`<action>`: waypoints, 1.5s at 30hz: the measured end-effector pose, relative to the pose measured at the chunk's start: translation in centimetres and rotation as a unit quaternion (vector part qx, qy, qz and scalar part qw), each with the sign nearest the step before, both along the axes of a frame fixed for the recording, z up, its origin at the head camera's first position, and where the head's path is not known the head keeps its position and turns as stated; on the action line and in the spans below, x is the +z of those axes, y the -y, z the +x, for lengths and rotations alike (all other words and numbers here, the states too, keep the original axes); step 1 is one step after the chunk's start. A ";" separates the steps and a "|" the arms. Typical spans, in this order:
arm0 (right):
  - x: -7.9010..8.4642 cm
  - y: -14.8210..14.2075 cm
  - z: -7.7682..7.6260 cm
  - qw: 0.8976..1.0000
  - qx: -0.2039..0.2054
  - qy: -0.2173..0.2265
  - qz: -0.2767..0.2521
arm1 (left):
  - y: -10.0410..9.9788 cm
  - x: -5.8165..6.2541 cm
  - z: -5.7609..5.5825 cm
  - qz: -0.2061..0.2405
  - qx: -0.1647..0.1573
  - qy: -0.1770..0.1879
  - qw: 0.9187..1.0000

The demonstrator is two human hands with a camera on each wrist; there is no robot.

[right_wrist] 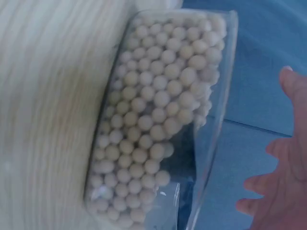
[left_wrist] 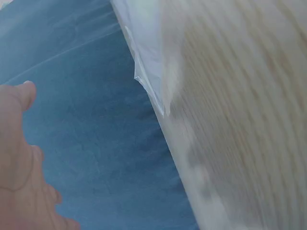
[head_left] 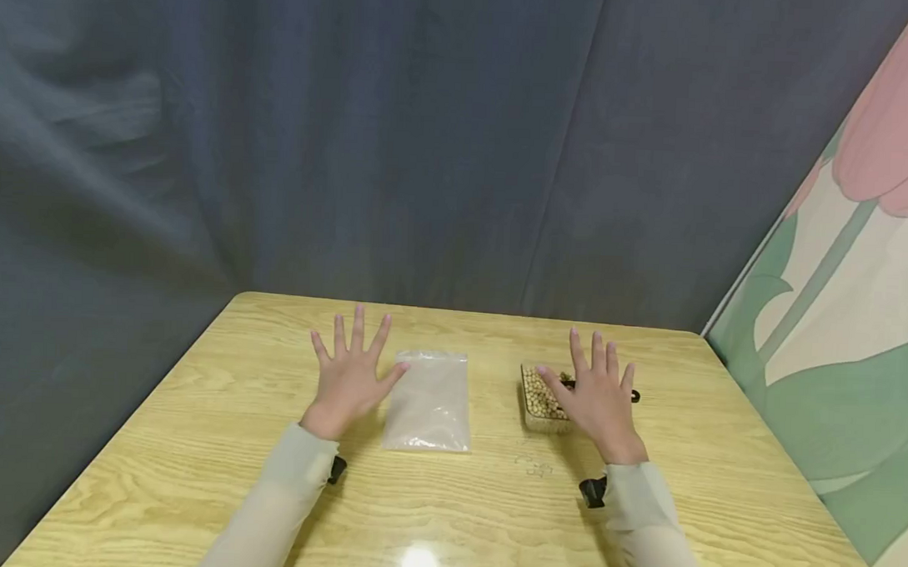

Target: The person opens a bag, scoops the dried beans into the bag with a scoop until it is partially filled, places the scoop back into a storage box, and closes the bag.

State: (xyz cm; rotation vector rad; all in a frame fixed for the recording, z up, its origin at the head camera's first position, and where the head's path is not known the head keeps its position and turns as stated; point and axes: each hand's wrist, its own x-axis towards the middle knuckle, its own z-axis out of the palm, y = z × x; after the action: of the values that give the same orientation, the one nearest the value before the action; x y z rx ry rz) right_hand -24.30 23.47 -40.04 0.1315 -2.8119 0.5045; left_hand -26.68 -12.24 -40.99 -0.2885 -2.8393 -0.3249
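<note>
The left fingers [head_left: 358, 334] and the right fingers [head_left: 597, 354] are spread wide, thumbs out to the side, and have hold of nothing. Behind them a dark blue-grey curtain [head_left: 429, 149] falls in soft folds past the counter's far edge; a printed flower panel [head_left: 858, 331] slants along the right side. The counter [head_left: 192, 466] has a smooth yellow wood grain and rounded far corners.

A clear plastic bag [head_left: 429, 408] lies flat, left of the counter's middle and nearer the far edge, just beside the left thumb. It should be very light, limp and slippery, its film liable to cling to itself; a pinch at a top corner looks the best hold. In the left wrist view one corner tips up slightly, which would give a fingertip a start.

Toward the counter's far right corner, partly hidden by the right fingers, stands a clear box [head_left: 547, 424], rectangular with rounded corners and stiff, glossy walls. Being well filled, it is probably the heavier thing, and its contents could roll out if tilted; gripping opposite walls low down seems safest. A black handle [head_left: 635, 397] pokes out on its right, hard-looking and easy to pinch. Smallest are the pale, bean-like balls [right_wrist: 158, 98] inside, matt, round and loosely heaped, likely firm and quick to scatter.
</note>
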 end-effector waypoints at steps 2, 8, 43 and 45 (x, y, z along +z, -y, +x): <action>0.2 0.0 0.1 1.000 0.012 0.012 -0.025 | 0.2 0.1 0.1 0.028 -0.007 0.015 0.999; 0.8 0.2 0.0 0.989 0.062 0.037 -0.132 | 0.7 0.5 0.0 0.151 -0.029 0.082 0.985; -0.5 8.2 -5.4 0.717 0.062 0.210 -0.662 | 3.3 -2.5 -4.2 0.599 -0.048 0.332 0.727; -0.9 8.8 -5.6 0.718 0.054 0.217 -0.659 | 3.3 -2.8 -4.4 0.606 -0.049 0.339 0.717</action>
State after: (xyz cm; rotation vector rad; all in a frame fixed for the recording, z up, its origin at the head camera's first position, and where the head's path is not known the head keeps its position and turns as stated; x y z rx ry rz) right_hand -29.86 14.72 -40.96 -0.1511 -2.0406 2.6163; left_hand -31.05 -15.49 -43.78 -0.0008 -2.4083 -2.5485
